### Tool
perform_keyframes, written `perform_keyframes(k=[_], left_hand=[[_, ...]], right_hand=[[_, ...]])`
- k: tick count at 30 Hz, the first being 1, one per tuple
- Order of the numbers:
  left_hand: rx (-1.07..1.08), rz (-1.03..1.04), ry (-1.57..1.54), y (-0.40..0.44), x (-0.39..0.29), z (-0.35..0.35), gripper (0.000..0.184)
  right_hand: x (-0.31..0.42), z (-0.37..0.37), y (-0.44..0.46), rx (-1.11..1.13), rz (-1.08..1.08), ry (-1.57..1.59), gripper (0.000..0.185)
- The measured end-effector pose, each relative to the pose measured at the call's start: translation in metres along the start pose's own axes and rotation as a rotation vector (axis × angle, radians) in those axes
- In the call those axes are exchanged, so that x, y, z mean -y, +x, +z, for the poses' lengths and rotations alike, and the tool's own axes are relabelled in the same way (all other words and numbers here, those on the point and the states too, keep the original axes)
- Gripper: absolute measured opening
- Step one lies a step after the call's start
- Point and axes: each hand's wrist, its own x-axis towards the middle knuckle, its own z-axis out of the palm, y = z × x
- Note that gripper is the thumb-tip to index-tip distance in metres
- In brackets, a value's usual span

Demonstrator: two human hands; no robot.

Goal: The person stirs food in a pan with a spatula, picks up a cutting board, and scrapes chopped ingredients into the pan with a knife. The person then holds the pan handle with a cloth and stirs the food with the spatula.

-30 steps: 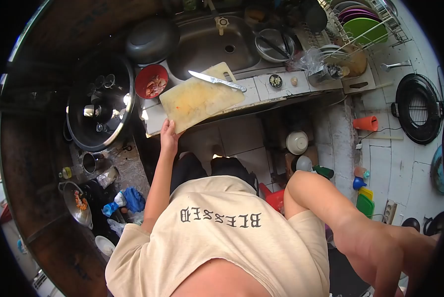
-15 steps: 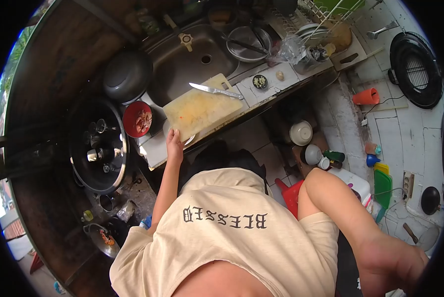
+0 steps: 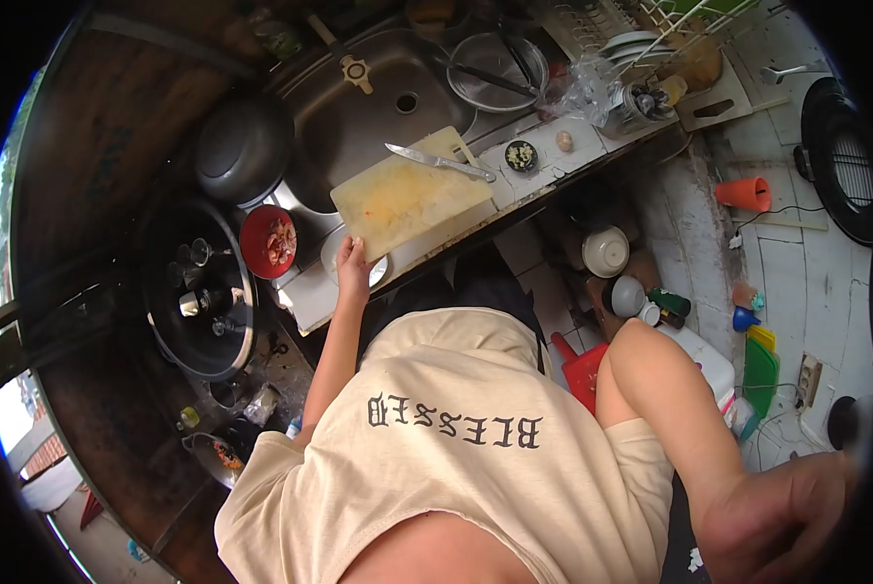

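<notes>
My left hand [image 3: 355, 268] pinches the near left corner of a pale, yellow-stained cutting board [image 3: 388, 209]. A knife [image 3: 436, 162] lies across the board's far right part, its blade pointing left. Partly under the board and beside my left hand is a round white plate [image 3: 379, 270]. Left of the board, a red bowl [image 3: 255, 243] holds pinkish pieces. A small dark dish [image 3: 521, 156] with pale chopped bits sits to the right. Down at the lower right is my right hand [image 3: 777, 516], its fingers dark and partly out of view.
Beyond the board is a metal sink [image 3: 359, 127] with a tap [image 3: 355, 74]. A pan with a glass lid [image 3: 495, 73] stands at its right. A large black basin [image 3: 169, 321] holds glasses at the left. A red dustpan [image 3: 584, 375] is near my right arm.
The view has turned and shifted. More of the white plate shows beside the board. My left hand keeps hold of the board, while my right hand remains low at the right.
</notes>
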Motion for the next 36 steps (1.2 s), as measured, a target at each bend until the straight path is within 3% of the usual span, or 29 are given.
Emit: perform_keyframes(k=[9,16,18,20,22,24,26,27,29,30,32,34,36], left_hand=[[-0.032,-0.049,0.032,0.010,0.018,0.027,0.024],[-0.091,-0.089,0.092,0.010,0.050,0.020,0.029],[-0.114,-0.097,0.076,0.009,0.053,0.024,0.030],[-0.127,-0.115,0.070,0.009,0.055,0.026,0.031],[-0.100,-0.113,0.075,0.009,0.059,0.025,0.031],[-0.115,-0.109,0.080,0.012,0.068,0.019,0.032],[-0.121,-0.117,0.099,0.013,0.072,0.019,0.032],[-0.138,-0.131,0.117,0.012,0.074,0.020,0.032],[-0.172,-0.149,0.153,0.015,0.077,0.022,0.033],[-0.170,-0.141,0.173,0.016,0.081,0.020,0.031],[-0.220,-0.021,0.355,0.022,0.099,0.011,0.032],[-0.321,0.104,0.643,0.033,0.115,-0.001,0.038],[-0.411,0.066,0.906,0.023,0.102,0.020,0.045]], right_hand=[[-0.032,-0.031,0.009,0.050,-0.322,-0.335,0.021],[-0.029,-0.054,0.010,0.113,-0.977,-0.784,0.021],[-0.033,-0.053,0.010,0.107,-1.015,-0.769,0.021],[-0.068,-0.049,-0.014,-0.114,-0.491,-0.261,0.024],[-0.064,-0.048,-0.020,-0.202,0.338,-0.151,0.023],[-0.072,-0.040,-0.014,-0.258,0.578,-0.007,0.018],[-0.068,-0.018,0.004,-0.090,0.885,-0.485,0.011],[-0.056,0.002,0.021,0.143,1.038,-1.032,0.008],[-0.043,0.009,0.033,0.422,1.176,-1.505,0.003],[-0.036,0.002,0.035,0.440,1.206,-1.432,0.005],[-0.031,-0.004,0.036,0.308,1.256,-1.324,0.007],[-0.034,-0.001,0.034,0.009,1.284,-1.247,0.006],[-0.040,0.003,0.031,-0.285,1.293,-1.153,0.006]])
